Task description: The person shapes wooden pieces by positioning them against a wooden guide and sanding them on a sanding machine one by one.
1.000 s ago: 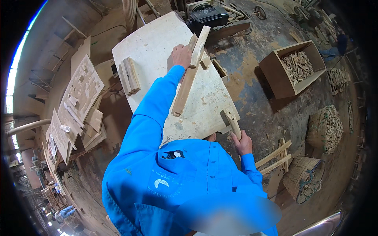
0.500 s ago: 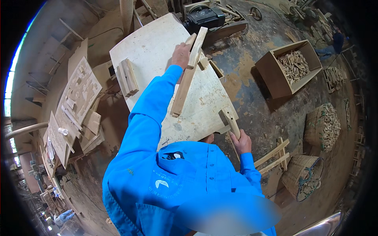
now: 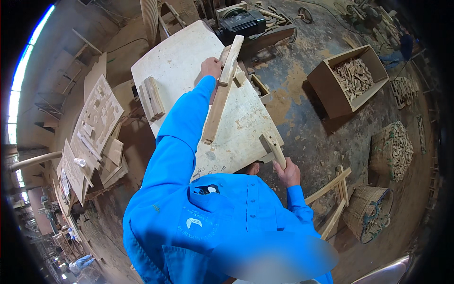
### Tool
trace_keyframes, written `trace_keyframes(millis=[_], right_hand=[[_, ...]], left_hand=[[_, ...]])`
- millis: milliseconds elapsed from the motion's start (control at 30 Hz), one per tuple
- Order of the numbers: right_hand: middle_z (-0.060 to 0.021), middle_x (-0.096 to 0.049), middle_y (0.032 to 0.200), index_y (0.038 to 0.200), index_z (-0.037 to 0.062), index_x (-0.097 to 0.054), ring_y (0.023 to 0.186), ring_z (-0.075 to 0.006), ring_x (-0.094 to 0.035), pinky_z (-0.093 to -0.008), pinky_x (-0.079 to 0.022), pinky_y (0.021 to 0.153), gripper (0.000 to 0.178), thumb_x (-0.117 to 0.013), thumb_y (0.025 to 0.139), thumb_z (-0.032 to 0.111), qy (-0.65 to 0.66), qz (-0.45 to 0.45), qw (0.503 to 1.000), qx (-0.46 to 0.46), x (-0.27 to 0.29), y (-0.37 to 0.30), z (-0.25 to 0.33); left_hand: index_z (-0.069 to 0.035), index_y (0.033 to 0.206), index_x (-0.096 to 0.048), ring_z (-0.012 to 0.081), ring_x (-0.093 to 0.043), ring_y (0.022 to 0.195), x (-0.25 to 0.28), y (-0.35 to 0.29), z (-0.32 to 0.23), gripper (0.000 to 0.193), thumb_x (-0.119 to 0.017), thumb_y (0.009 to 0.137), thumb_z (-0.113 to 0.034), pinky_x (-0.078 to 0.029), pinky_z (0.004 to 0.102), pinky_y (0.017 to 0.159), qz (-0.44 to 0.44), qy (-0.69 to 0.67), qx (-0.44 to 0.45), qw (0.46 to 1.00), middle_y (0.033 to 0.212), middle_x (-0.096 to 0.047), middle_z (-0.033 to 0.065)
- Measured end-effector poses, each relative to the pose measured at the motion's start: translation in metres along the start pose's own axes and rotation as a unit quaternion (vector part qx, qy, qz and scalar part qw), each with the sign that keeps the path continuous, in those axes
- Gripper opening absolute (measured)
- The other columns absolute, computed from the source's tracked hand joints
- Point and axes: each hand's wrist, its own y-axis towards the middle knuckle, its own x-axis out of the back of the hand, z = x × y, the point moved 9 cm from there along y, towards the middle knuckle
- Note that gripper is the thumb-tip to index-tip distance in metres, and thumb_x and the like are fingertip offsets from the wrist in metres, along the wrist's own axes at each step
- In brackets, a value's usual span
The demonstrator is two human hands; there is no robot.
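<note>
My left hand [image 3: 211,67] reaches out over the pale wooden worktable [image 3: 179,61] and grips a long curved wooden piece [image 3: 221,92] near its far end. The piece lies lengthwise on the table, running back toward me. My right hand [image 3: 287,172] is at the table's near right corner and holds a short wooden mallet [image 3: 273,147] by its handle, its head just over the table's edge. Blue sleeves cover both arms.
A small stack of wooden blocks [image 3: 151,97] lies on the table's left side. A dark machine [image 3: 243,21] stands beyond the table. On the dirt floor to the right are a wooden box of offcuts [image 3: 347,78], two woven baskets [image 3: 392,149] and loose sticks [image 3: 331,194]. Carved panels [image 3: 97,120] lean at left.
My left hand and the long piece have stayed nearly in place. The right hand with the mallet has held its spot at the table corner; the view shifted slightly.
</note>
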Motion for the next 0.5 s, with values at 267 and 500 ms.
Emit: trace_keyframes(millis=[267,500], right_hand=[[-0.0254,-0.072,0.089,0.101,0.0048,-0.065,0.087,-0.0481,-0.07,-0.0559,-0.055,0.073,0.047,-0.072,0.094,0.05,-0.003,0.035,0.999,-0.021,-0.007,0.0,-0.005],[-0.0273,-0.072,0.09,0.105,0.0056,-0.063,0.088,-0.0501,-0.07,-0.0583,-0.054,0.074,0.048,-0.07,0.094,0.052,-0.018,0.069,0.996,-0.046,-0.009,0.001,-0.004]], left_hand=[[-0.009,0.094,-0.084,0.0265,-0.076,0.082,-0.008,0.017,-0.003,0.024,-0.08,0.086,-0.031,-0.059,0.0391,0.08,0.025,-0.044,0.044,0.998,0.09,-0.08,0.0122],[-0.006,0.097,-0.082,0.0231,-0.075,0.078,-0.011,0.018,0.009,0.022,-0.08,0.087,-0.027,-0.059,0.0371,0.077,0.001,-0.091,0.078,0.993,0.087,-0.079,0.0113]])
